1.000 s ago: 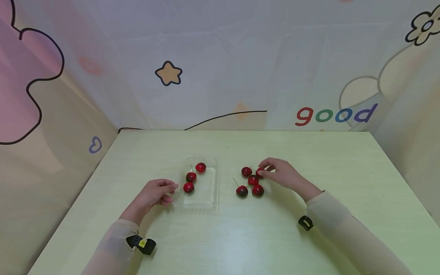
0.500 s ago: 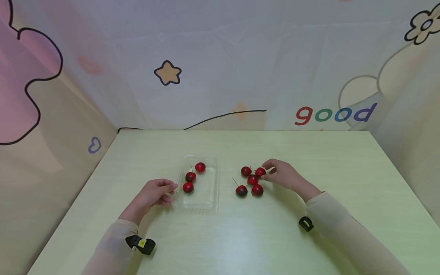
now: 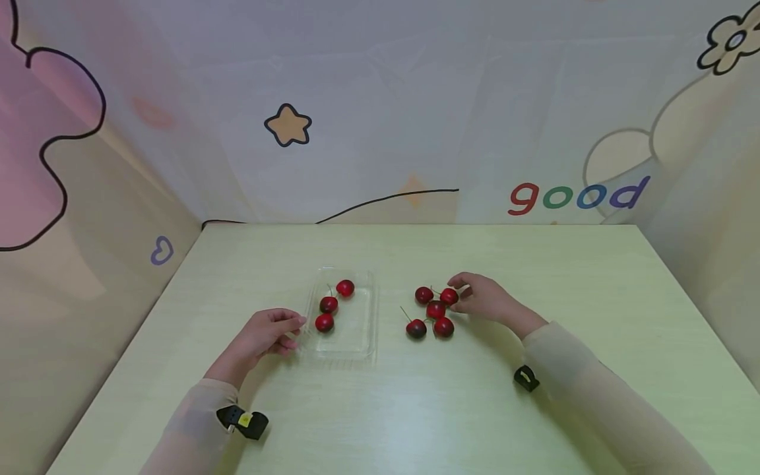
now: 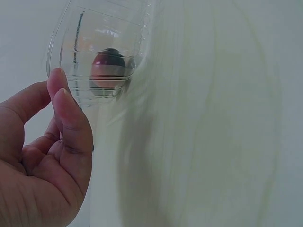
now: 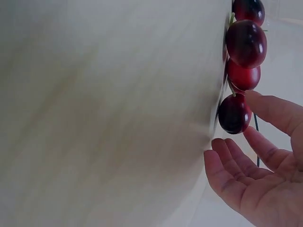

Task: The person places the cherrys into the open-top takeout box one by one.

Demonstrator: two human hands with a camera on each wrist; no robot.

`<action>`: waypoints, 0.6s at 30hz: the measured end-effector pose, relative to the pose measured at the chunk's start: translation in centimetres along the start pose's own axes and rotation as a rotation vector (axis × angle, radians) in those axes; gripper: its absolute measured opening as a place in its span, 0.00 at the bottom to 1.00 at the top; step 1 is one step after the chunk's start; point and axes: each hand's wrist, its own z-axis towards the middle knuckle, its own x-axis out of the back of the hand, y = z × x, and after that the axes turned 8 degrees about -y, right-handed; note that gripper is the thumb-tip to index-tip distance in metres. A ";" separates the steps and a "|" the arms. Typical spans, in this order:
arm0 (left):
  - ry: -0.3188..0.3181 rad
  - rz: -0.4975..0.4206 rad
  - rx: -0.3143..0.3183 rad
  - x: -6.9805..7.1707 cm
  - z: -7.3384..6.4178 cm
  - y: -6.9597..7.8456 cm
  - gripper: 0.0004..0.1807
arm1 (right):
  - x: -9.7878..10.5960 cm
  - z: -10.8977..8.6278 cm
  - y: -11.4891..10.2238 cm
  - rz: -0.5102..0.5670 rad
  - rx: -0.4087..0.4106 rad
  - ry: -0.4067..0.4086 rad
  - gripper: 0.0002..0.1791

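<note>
1. Cherries point(image 3: 436, 310): five loose, clustered on the pale table point(image 3: 380, 409), right of the clear tray point(image 3: 356, 336). Three more inside the tray, along its left half.
2. Step in hand, best read: picking a loose cherry for the tray. Right hand point(image 3: 483, 300) is at the far-right cherry point(image 3: 448, 297), thumb and index finger on either side.
3. Right grip: can't tell if it's pinching the fruit or just straddling it.
4. Left hand point(image 3: 270, 336): thumb and fingertips pinch tray's left edge, presumably steadying it.
5. Next move probably calls for a light two-sided pinch, straight lift so neighbours don't roll, then a carry left over the tray's wall.
6. Counts: cherries, eight (five loose, three in tray); trays, one; hands, two.
</note>
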 end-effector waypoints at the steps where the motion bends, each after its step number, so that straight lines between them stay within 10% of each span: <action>1: 0.000 0.000 0.001 0.0 0.0 0.0 0.19 | 0.0 0.1 0.0 -0.002 0.000 -0.006 0.26; 18: -0.003 0.026 0.003 0.1 -0.2 0.4 0.18 | -0.2 0.7 -0.6 -0.097 0.024 -0.031 0.23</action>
